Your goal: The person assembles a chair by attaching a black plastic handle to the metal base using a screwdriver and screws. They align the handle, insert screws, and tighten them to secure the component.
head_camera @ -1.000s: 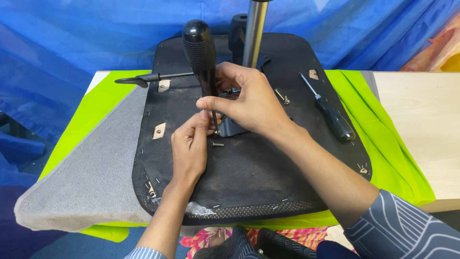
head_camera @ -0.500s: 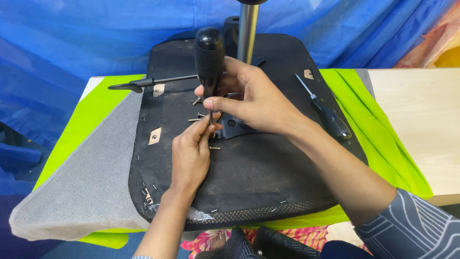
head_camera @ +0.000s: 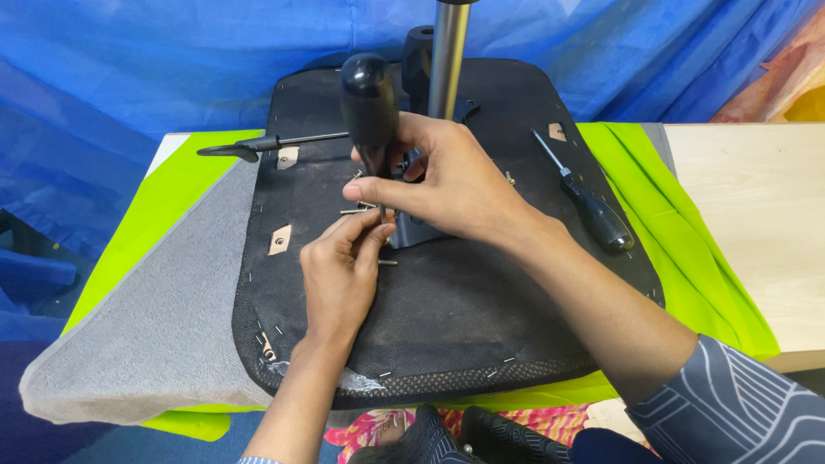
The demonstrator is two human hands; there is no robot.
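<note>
Hands [head_camera: 387, 223] gripping glossy black screwdriver [head_camera: 369, 107], woven black seat base [head_camera: 481, 318]

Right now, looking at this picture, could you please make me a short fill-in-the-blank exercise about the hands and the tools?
1. The right hand grips a screwdriver with a fat ____ handle.
2. The left hand steadies a small ____ under the tool's tip.
3. A second screwdriver lies on the ____ side of the seat base.
4. The metal post stands ____ behind the hands.

Missing words: black; screw; right; upright
</note>
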